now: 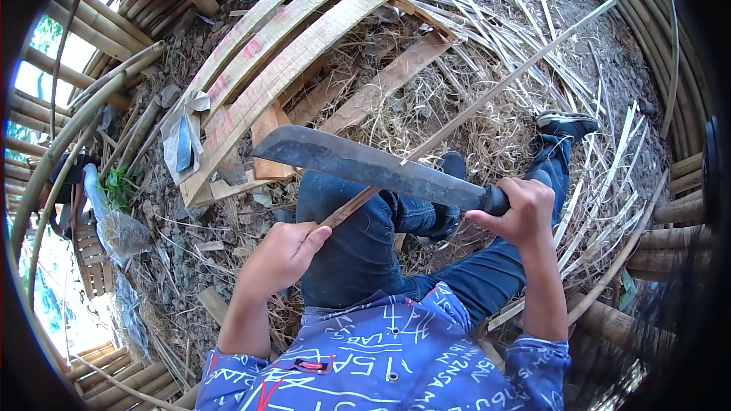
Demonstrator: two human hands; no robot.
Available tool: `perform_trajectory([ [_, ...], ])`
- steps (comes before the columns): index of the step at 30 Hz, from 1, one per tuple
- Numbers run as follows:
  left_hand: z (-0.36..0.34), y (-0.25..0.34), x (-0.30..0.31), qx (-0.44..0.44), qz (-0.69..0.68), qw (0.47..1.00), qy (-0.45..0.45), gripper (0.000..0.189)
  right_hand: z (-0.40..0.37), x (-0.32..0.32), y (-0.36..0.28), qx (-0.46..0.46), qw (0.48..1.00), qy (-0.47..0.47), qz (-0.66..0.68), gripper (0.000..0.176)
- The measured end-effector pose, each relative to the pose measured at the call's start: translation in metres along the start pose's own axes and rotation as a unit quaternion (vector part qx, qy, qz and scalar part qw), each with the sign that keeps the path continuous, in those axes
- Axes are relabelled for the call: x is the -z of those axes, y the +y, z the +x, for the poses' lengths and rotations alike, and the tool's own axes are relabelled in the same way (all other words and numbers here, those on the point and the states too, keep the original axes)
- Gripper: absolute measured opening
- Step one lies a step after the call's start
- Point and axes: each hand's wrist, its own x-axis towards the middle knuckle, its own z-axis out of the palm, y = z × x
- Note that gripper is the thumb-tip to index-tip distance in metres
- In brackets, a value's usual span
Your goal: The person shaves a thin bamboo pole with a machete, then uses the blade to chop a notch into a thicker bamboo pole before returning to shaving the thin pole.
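Observation:
My right hand (518, 213) grips the handle of a large dark machete (365, 164), whose blade lies across the view, tip pointing left. My left hand (283, 255) holds the near end of a long thin bamboo strip (502, 87) that runs up and to the right, passing under the blade. The blade rests on or just above the strip near my left hand. I sit with my legs in blue jeans (365, 243) stretched out below both hands.
A wooden pallet (282, 68) lies ahead on ground covered with straw and bamboo slivers (594, 183). Thick bamboo poles (99, 23) line the left and right edges. A folded plastic bag (183, 144) sits on the pallet's left corner.

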Motion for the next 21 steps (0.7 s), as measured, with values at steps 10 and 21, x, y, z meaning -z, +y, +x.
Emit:
perform_trajectory([
  [10, 0.0, 0.001, 0.002, 0.007, 0.01, 1.0, -0.007, 0.044, -0.004, -0.002, 0.001, 0.003, 1.0, 0.014, -0.006, 0.067],
  [21, 0.002, 0.007, 0.002, 0.004, 0.057, 0.998, -0.003, 0.044, -0.008, -0.015, -0.009, -0.014, 1.0, 0.0, 0.027, 0.06],
])
